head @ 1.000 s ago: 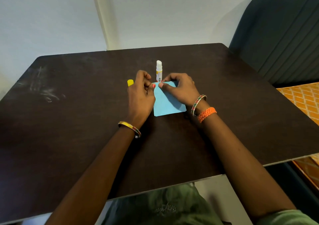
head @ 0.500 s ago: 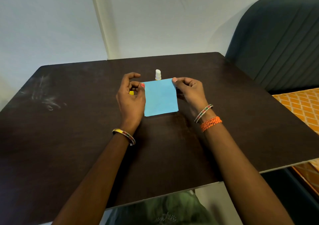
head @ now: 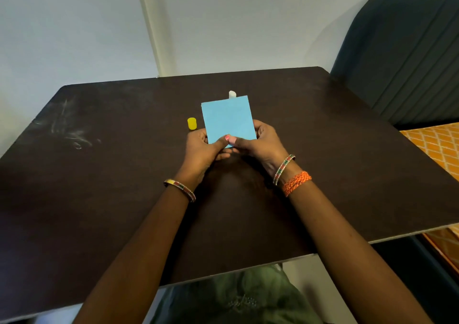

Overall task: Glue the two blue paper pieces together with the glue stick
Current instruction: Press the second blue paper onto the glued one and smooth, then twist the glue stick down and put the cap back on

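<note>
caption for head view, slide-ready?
Both hands, left hand and right hand, pinch blue paper above table.

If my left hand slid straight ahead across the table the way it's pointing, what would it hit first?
Probably the yellow cap, standing just beyond the left hand; depth is hard to judge, and the hand may be raised above it.

A plain domestic room is suggested: a dark wood-grain tabletop (head: 99, 199), scuffed with pale marks, is set against bare white walls (head: 74, 25) meeting at a corner. A dark ribbed upholstered seat back (head: 402, 50) is seen at the right, with an orange lattice-patterned cloth (head: 437, 144) beside it.
</note>
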